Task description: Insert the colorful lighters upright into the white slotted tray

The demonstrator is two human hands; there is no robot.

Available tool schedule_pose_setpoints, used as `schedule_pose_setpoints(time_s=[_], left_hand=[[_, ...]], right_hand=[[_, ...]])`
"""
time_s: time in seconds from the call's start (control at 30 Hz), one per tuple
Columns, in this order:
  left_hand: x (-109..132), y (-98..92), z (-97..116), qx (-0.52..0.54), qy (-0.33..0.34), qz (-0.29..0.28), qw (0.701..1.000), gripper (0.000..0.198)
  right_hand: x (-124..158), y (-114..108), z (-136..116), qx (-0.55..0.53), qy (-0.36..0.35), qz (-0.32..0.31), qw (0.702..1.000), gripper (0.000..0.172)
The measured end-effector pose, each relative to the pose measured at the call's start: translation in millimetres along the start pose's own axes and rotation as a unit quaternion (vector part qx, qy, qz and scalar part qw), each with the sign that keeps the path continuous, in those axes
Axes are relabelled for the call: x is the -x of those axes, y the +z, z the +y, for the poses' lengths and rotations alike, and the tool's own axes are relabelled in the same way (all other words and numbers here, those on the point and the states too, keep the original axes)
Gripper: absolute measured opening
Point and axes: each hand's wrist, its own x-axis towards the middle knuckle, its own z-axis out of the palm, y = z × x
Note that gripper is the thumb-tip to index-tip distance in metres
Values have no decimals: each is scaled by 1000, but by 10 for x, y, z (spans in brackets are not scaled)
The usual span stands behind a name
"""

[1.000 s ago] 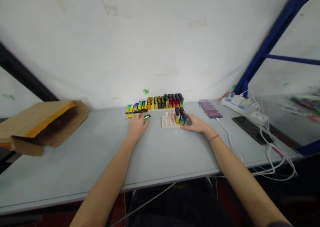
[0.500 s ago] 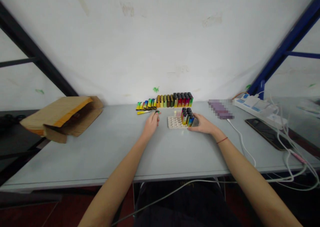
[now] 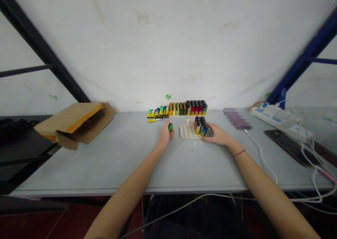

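Left hand (image 3: 165, 135): curled in a fist just left of the white tray (image 3: 185, 132), with fingers clamped on a green lighter (image 3: 170, 127).
Green lighter: in the left grip, dark top showing, apart from the tray; lower part hidden.
Right hand (image 3: 218, 135): set at the tray's right end, with thumb and fingers spread apart around that end; exact contact too small to tell.
White tray: flat on the desk (image 3: 126, 165), with bare holes toward the left.
Tray lighters (image 3: 200, 127): upright, bunched at the right end, near the right hand.
Back rows: standing near the wall (image 3: 168, 38), yellow-topped lighters (image 3: 177, 109) beside black-topped lighters (image 3: 197, 108).
Loose lighters (image 3: 158, 112): lying left of those rows, with a yellow lighter (image 3: 154, 120) in front.
Far left: paper bag (image 3: 70, 121), mouth toward the right.
Right side: dark phone (image 3: 289, 146), near a white power strip (image 3: 283, 123).
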Motion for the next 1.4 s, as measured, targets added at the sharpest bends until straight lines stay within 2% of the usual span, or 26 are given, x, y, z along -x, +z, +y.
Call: schedule_pose_setpoints(time_s=[0.13, 0.37, 0.57, 0.8, 0.87, 0.97, 1.07, 1.17, 1.23, 1.4], left_hand=[[39, 16, 1, -3, -24, 21, 999, 57], [48, 10, -2, 3, -13, 46, 999, 50], [57, 12, 16, 9, -6, 54, 998, 54], [76, 38, 69, 7, -28, 69, 997, 46], [83, 31, 47, -1, -3, 60, 998, 48], [109, 11, 8, -46, 102, 24, 993, 44], [155, 3, -2, -133, 232, -38, 963, 33], [200, 29, -1, -206, 318, -79, 922, 34], [219, 59, -21, -230, 338, -98, 907, 36], [218, 124, -127, -271, 305, -122, 905, 31]], right_hand=[[4, 3, 5, -5, -10, 2, 1000, 83], [9, 20, 47, -21, -5, 11, 1000, 83], [2, 53, 89, -29, -22, 23, 999, 81], [-43, 78, -96, -97, -16, 10, 995, 83], [-49, 105, -163, -98, -17, 14, 995, 85], [-53, 147, -222, -91, -35, 17, 995, 85], [-55, 167, -233, -83, -43, 18, 995, 85], [-57, 169, -224, -85, -49, 18, 995, 84], [-57, 170, -217, -88, -53, 21, 994, 84], [-58, 182, -207, -92, -51, 25, 994, 85]])
